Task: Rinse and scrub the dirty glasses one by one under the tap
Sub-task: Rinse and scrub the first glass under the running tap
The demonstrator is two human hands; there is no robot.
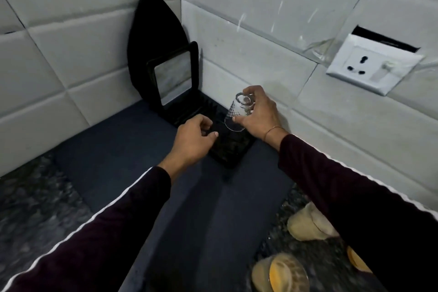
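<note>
The right hand [257, 111] grips a clear glass [238, 111] with a cut pattern, fingers curled over its base and thumb on its side. The glass is upside down and a little tilted, with the rim pointing down at the black rack [227, 147]. It hangs just above the rack; I cannot tell if the rim touches it. The rack lies flat on a dark mat [147, 161], in the corner where two white tiled walls [71, 54] meet.

The left hand [194, 140] is beside the glass, over the near part of the rack. Its fingers are loosely curled and hold nothing; I cannot tell if they touch the rack. Both arms wear dark sleeves [94, 232] with a white stripe, and the right wrist has a thin bracelet [272, 131].

At the back of the rack a black frame [175, 78] stands upright, and behind it a dark oval board [151, 38] leans in the corner. A white socket [372, 66] sits on the right wall.

At the lower right, on the speckled counter [30, 208], lie three dirty glasses. One [282, 272] has an orange residue inside, one [308, 223] is half hidden by the right sleeve, and only the edge of the third [355, 259] shows. They are blurred.
</note>
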